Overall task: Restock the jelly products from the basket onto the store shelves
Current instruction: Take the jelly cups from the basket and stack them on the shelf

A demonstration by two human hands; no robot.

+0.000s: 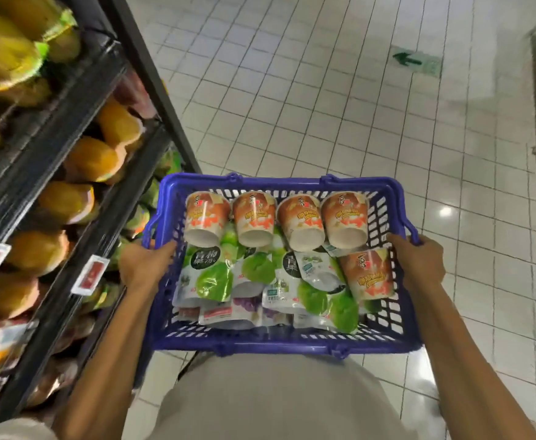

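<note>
The left hand point(146, 265) and the right hand point(419, 263) each curled over a side rim of the blue basket point(279, 344). Between them the jelly cups point(254, 217) lay on their sides, above the green jelly pouches point(212, 277). The shelves point(53, 122) stood just left of the left hand. It seemed wise to hold the basket level, so that no cup rolled, and to rest it before freeing one hand.

The left hand point(147, 265) and right hand point(417, 265) are gripping the side rims of a blue basket point(279, 344), holding it above the tiled floor point(323, 106). Orange jelly cups point(254, 217) are lying on their sides over green jelly pouches point(211, 277) inside it, while dark shelves point(53, 131) of yellow-orange packs point(92, 160) are standing just to its left.
</note>
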